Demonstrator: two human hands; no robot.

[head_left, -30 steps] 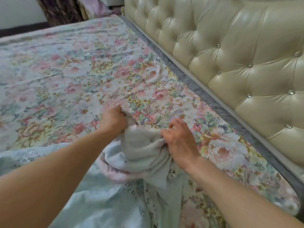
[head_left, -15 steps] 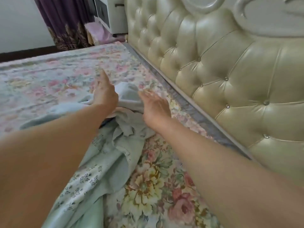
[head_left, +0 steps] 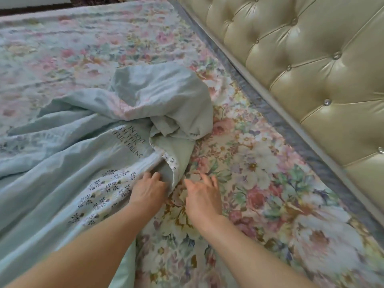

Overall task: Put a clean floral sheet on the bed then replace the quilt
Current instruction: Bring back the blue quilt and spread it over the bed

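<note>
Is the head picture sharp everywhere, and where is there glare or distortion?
Head view: the printed text on the quilt is fairly sharp; the floral sheet smears at the far and lower right edges; the tufted headboard carries soft glare; wide-angle distortion enlarges the forearms.
</note>
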